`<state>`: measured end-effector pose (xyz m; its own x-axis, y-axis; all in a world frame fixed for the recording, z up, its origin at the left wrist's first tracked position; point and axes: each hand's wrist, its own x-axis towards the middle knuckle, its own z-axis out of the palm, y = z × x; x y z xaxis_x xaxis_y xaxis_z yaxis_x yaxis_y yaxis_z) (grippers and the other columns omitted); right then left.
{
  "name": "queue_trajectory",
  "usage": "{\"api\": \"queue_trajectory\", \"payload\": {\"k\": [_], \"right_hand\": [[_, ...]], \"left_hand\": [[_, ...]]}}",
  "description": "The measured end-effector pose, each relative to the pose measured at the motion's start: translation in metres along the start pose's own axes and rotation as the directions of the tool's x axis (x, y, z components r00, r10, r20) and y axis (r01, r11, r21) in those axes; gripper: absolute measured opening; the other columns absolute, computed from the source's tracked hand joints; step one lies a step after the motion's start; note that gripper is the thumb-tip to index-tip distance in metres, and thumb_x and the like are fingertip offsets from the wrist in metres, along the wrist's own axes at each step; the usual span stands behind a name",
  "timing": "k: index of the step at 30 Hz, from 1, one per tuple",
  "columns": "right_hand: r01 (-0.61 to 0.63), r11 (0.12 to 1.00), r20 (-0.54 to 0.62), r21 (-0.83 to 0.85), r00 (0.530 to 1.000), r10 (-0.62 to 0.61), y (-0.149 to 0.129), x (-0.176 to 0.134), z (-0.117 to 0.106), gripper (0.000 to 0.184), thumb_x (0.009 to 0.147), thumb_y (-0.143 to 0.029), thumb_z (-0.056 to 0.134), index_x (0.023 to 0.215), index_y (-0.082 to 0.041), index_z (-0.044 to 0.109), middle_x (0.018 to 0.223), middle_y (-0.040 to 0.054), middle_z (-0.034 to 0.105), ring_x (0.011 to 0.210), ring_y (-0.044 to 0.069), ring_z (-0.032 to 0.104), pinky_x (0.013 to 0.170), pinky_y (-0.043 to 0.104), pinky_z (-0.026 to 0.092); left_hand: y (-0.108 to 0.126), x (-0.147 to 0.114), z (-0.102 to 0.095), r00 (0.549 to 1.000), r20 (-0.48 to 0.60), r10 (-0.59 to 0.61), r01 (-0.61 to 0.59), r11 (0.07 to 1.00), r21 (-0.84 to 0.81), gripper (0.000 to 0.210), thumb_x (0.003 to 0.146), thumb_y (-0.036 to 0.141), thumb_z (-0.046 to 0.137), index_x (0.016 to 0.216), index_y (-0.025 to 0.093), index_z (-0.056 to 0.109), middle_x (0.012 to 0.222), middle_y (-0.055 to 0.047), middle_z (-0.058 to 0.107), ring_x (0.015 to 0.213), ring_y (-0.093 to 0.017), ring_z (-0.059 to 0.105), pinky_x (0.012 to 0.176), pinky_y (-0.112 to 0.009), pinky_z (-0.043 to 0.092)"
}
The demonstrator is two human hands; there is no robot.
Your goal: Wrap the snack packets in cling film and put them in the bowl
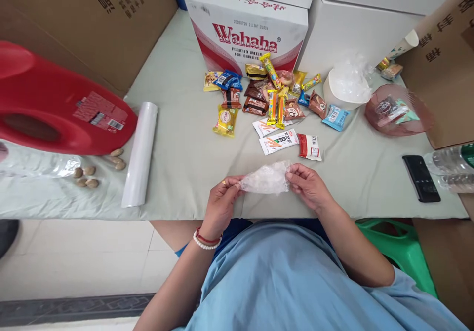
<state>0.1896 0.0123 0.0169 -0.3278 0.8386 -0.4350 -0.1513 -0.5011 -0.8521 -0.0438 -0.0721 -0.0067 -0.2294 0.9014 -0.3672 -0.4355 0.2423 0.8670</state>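
Observation:
A crumpled clear plastic bag is stretched between my two hands, just above the front part of the cloth-covered table. My left hand pinches its left end between thumb and fingers. At the opposite end, my right hand grips the bag's right edge. Beyond the bag lies a pile of wrapped snacks in yellow, brown and blue packets. Closest to my hands are a white snack packet and a red and white packet.
A red jug, a white roll and several brown nuts stand left. To the right are a white bowl holding clear plastic, a pink bowl, a phone and bottles. A Wahaha carton stands behind.

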Motion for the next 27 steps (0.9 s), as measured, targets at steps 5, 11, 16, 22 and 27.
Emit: {"api": "queue_trajectory", "payload": {"k": [5,11,16,22,27], "right_hand": [[-0.09,0.994,0.03,0.059,0.996,0.089,-0.003,-0.005,-0.005,0.045,0.066,-0.043,0.098,0.084,-0.02,0.064,0.068,-0.0046,0.057,0.051,0.004,0.033,0.046,0.019,0.021],[-0.128,0.991,0.074,0.047,0.989,0.124,-0.003,-0.01,0.006,0.047,0.065,-0.044,0.098,0.082,-0.02,0.062,0.065,-0.0052,0.058,0.049,0.004,0.034,0.045,0.019,0.021],[-0.092,0.996,0.014,0.014,0.996,0.092,-0.004,-0.013,-0.002,0.046,0.066,-0.046,0.097,0.083,-0.02,0.063,0.069,-0.0039,0.061,0.05,0.004,0.034,0.045,0.02,0.022],[-0.079,0.993,-0.085,-0.089,0.994,0.072,0.002,-0.019,-0.027,0.046,0.068,-0.05,0.095,0.083,-0.019,0.063,0.07,-0.0032,0.059,0.052,0.006,0.034,0.046,0.021,0.021],[0.004,0.946,-0.207,-0.324,0.975,-0.075,0.006,-0.021,-0.035,0.043,0.079,-0.059,0.083,0.088,-0.021,0.064,0.072,-0.0025,0.057,0.055,0.01,0.036,0.049,0.024,0.027]], "left_hand": [[-0.002,-0.004,-0.008,0.96,0.072,0.269,-0.274,0.864,0.423,0.027,0.087,0.032,0.069,0.111,0.021,0.067,0.143,-0.014,0.061,0.127,-0.03,0.062,0.1,-0.047,0.057],[-0.002,-0.004,0.015,0.683,0.536,0.496,-0.717,0.32,0.619,0.037,0.09,0.027,0.072,0.126,0.029,0.069,0.152,-0.012,0.059,0.149,-0.034,0.047,0.123,-0.06,0.036],[0.003,0.008,0.019,0.846,0.248,0.472,-0.522,0.639,0.565,0.015,0.097,0.035,0.064,0.097,0.026,0.076,0.1,-0.007,0.075,0.102,-0.023,0.067,0.096,-0.04,0.053],[-0.001,0.01,0.005,0.979,-0.167,0.117,-0.1,0.989,0.11,0.032,0.085,0.051,0.077,0.087,0.02,0.069,0.085,-0.002,0.072,0.076,-0.014,0.061,0.072,-0.027,0.05],[-0.002,0.007,0.006,0.982,-0.186,0.026,-0.021,0.999,0.028,0.039,0.083,0.057,0.077,0.083,0.021,0.063,0.086,-0.002,0.073,0.077,-0.015,0.065,0.069,-0.027,0.052]]}}
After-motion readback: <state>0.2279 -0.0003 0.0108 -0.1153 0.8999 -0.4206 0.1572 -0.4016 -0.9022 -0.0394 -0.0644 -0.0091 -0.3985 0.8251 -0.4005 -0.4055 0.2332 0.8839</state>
